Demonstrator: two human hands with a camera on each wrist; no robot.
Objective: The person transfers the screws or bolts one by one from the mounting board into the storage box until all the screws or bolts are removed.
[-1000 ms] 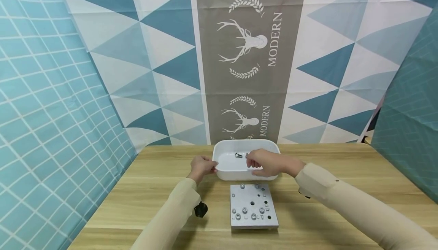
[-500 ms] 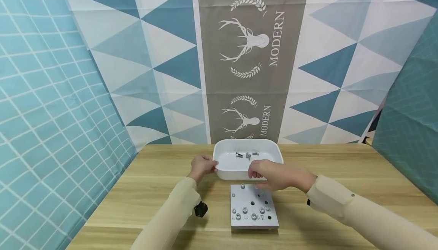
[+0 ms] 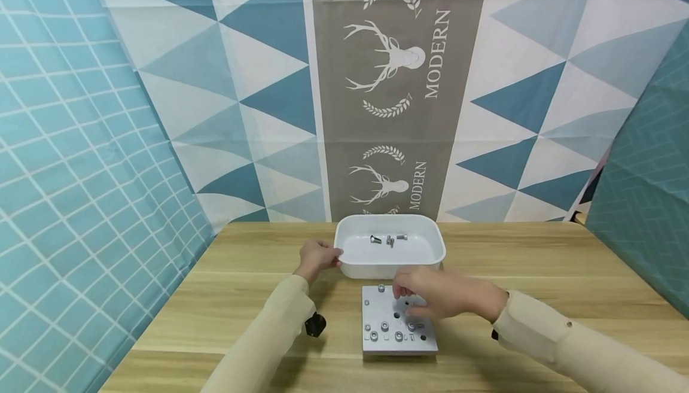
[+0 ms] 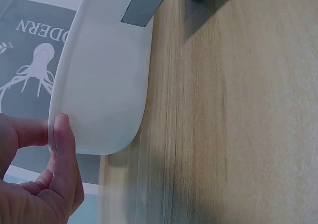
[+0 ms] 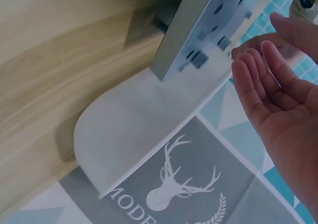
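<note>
A white tray (image 3: 387,270) stands at the back of the table. My left hand (image 3: 317,256) pinches its left rim between thumb and fingers, as the left wrist view also shows. Several small screws (image 3: 376,239) lie inside the tray. In front of it is a metal plate (image 3: 379,304) with holes and several bolts standing in it. My right hand (image 3: 438,291) hovers over the plate's back right part and hides it. In the right wrist view the fingers (image 5: 251,92) are loosely bent, the thumb is apart from them, and nothing shows between them.
The wooden table (image 3: 506,267) spreads out on both sides of the tray and plate. A patterned cloth (image 3: 377,82) hangs right behind the table, with blue sheets at left and right.
My right hand has drawn back from over the tray toward me, to above the plate, uncovering the screws in the tray. My left hand stays on the rim.
</note>
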